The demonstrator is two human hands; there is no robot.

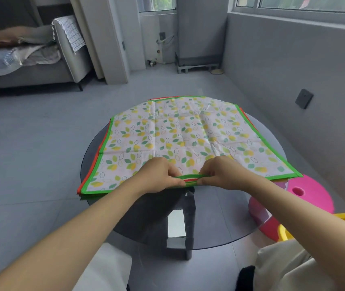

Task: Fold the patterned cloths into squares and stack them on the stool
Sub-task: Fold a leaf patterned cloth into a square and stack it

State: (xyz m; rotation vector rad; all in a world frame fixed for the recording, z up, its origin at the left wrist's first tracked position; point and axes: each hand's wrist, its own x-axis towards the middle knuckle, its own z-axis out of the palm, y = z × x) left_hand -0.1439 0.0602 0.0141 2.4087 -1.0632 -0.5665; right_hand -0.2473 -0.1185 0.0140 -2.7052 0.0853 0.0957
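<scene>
A pile of flat patterned cloths lies spread on a round dark glass table (pixel 220 223). The top cloth (pixel 184 133) is white with green and yellow leaves and a green border; red and orange borders of other cloths (pixel 104 141) show beneath it. My left hand (pixel 159 175) and my right hand (pixel 220 173) sit side by side at the near edge. Both pinch the top cloth's green hem and lift it slightly, so a red edge shows under it. A pink round stool (pixel 306 198) with a hole in its top stands to the right of the table.
A yellow plastic object (pixel 314 225) sits at the right edge near the stool. A grey sofa (pixel 41 66) with bedding stands at the far left, a grey wall with an outlet (pixel 304 98) runs along the right, and grey floor tiles surround the table.
</scene>
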